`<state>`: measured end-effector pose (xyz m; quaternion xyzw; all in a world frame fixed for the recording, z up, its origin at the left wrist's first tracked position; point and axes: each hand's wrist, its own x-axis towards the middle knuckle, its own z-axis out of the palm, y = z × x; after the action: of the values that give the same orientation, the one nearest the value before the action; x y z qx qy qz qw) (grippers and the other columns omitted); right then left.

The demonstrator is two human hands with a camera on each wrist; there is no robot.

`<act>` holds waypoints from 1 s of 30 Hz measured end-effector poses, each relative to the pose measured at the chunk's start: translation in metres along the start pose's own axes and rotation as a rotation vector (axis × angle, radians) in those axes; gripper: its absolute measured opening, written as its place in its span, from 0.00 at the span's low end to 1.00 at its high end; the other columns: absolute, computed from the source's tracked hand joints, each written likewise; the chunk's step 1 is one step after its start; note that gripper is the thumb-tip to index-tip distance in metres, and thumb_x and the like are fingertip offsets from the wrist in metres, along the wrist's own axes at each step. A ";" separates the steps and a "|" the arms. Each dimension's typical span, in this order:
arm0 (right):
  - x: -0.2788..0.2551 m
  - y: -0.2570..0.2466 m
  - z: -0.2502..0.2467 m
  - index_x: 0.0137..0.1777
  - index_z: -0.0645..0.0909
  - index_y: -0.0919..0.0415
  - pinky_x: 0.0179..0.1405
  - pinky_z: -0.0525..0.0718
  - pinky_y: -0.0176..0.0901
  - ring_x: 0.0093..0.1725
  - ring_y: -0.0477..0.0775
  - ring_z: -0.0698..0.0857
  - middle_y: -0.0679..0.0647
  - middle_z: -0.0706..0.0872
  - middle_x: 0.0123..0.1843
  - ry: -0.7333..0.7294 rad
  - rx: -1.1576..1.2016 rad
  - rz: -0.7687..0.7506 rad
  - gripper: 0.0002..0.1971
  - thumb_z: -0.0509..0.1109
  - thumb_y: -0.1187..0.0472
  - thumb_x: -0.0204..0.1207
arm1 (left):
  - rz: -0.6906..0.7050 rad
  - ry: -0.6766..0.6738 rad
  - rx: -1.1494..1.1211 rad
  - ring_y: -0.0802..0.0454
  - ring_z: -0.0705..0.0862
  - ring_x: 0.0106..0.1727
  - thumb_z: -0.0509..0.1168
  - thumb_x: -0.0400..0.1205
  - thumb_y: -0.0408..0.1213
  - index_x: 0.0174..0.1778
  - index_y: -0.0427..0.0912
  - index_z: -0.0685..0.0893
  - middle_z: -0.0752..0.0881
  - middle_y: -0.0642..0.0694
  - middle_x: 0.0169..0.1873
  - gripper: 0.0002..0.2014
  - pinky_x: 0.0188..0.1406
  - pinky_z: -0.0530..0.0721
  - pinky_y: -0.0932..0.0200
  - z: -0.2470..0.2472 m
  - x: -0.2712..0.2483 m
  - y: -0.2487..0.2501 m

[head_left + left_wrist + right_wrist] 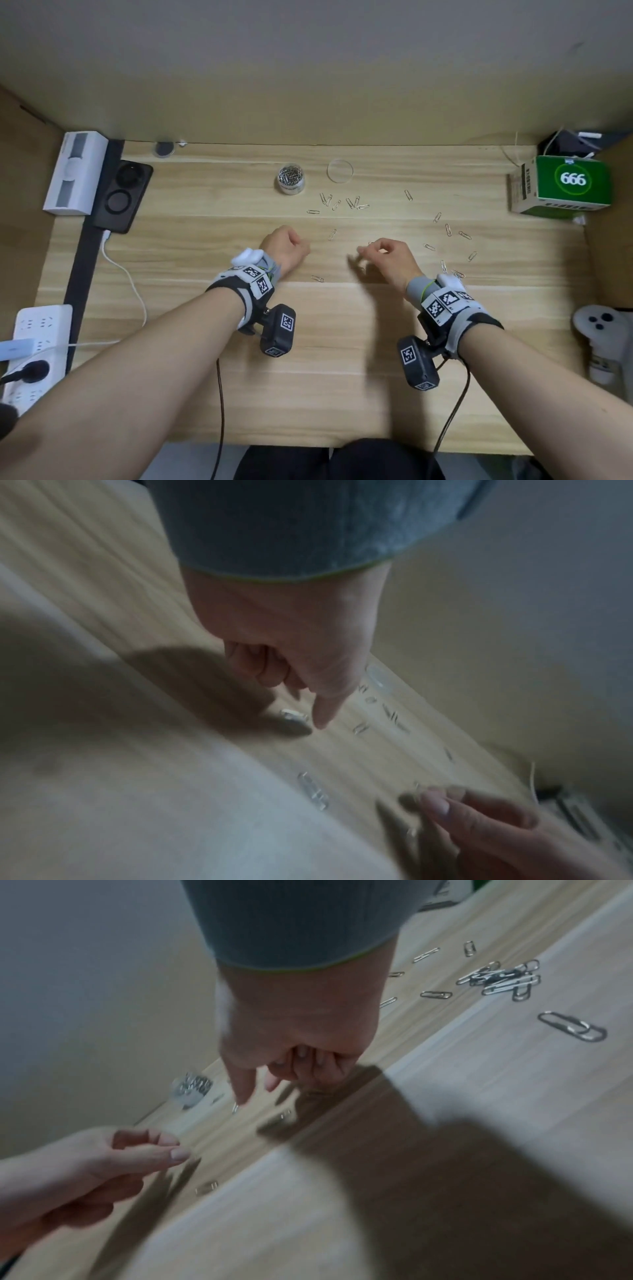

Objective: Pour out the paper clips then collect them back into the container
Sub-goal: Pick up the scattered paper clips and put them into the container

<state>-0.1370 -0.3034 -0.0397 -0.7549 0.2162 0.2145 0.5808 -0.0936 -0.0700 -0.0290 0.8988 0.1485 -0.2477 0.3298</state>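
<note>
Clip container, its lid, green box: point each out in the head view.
clip container (291, 179): head view, on the clips inside its open top.
clear lid (340, 170): head view, centre of the disc.
green box (572, 181): head view, top face.

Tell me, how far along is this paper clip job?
Partly done. The container stands upright with many clips inside and its clear lid lies beside it. Both hands are above the table: the left hand is curled, the right hand pinches something small, too blurred to name. Left to do: the scattered paper clips, near the container and to the right.
</note>
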 end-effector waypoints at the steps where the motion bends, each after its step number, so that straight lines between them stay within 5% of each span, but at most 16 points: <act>1: 0.001 0.007 0.002 0.36 0.82 0.56 0.41 0.80 0.42 0.34 0.48 0.83 0.52 0.88 0.33 -0.010 -0.070 -0.007 0.12 0.80 0.52 0.69 | 0.024 0.018 0.088 0.53 0.80 0.39 0.71 0.71 0.46 0.45 0.49 0.80 0.82 0.55 0.38 0.10 0.38 0.72 0.59 0.002 0.000 -0.006; 5: 0.001 0.023 0.010 0.40 0.87 0.52 0.35 0.77 0.42 0.30 0.46 0.79 0.43 0.81 0.29 0.051 -0.400 -0.036 0.11 0.83 0.49 0.65 | 0.111 0.021 0.198 0.49 0.81 0.41 0.74 0.72 0.51 0.50 0.52 0.79 0.81 0.55 0.37 0.16 0.36 0.73 0.57 0.011 0.001 -0.028; 12: -0.003 0.021 0.022 0.34 0.85 0.51 0.44 0.85 0.46 0.42 0.51 0.87 0.43 0.88 0.35 0.039 -0.542 -0.008 0.06 0.75 0.52 0.70 | 0.116 0.066 0.180 0.47 0.81 0.41 0.73 0.77 0.45 0.35 0.49 0.84 0.82 0.54 0.34 0.07 0.36 0.71 0.59 0.017 -0.005 -0.023; 19: -0.007 0.002 0.021 0.36 0.81 0.66 0.44 0.78 0.53 0.39 0.60 0.81 0.56 0.86 0.34 0.042 -0.268 0.032 0.14 0.62 0.55 0.72 | 0.066 -0.055 0.130 0.42 0.80 0.41 0.56 0.83 0.41 0.47 0.37 0.80 0.83 0.42 0.40 0.11 0.41 0.76 0.51 0.000 -0.013 -0.012; 22: -0.011 -0.010 0.020 0.21 0.73 0.58 0.31 0.70 0.49 0.27 0.57 0.71 0.52 0.76 0.21 -0.013 -0.130 0.108 0.14 0.59 0.53 0.65 | 0.013 -0.076 -0.049 0.46 0.74 0.36 0.57 0.80 0.42 0.34 0.41 0.77 0.78 0.43 0.33 0.11 0.37 0.70 0.53 -0.012 -0.013 -0.002; 25: -0.012 -0.029 0.024 0.23 0.60 0.52 0.25 0.54 0.41 0.23 0.51 0.57 0.49 0.62 0.18 -0.084 0.118 0.205 0.11 0.57 0.54 0.63 | -0.086 -0.104 -0.295 0.48 0.67 0.24 0.57 0.72 0.43 0.27 0.45 0.71 0.73 0.47 0.20 0.09 0.27 0.65 0.58 -0.032 -0.010 0.011; 30: -0.001 -0.057 0.032 0.27 0.70 0.57 0.23 0.58 0.33 0.19 0.49 0.58 0.53 0.67 0.22 -0.172 0.184 0.233 0.12 0.54 0.64 0.71 | -0.177 -0.198 -0.567 0.55 0.56 0.20 0.55 0.74 0.35 0.29 0.47 0.65 0.66 0.46 0.21 0.08 0.21 0.54 0.67 -0.059 0.005 0.023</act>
<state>-0.1074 -0.2592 -0.0019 -0.6471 0.2706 0.3236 0.6350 -0.0592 -0.0468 0.0188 0.7262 0.2564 -0.3102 0.5573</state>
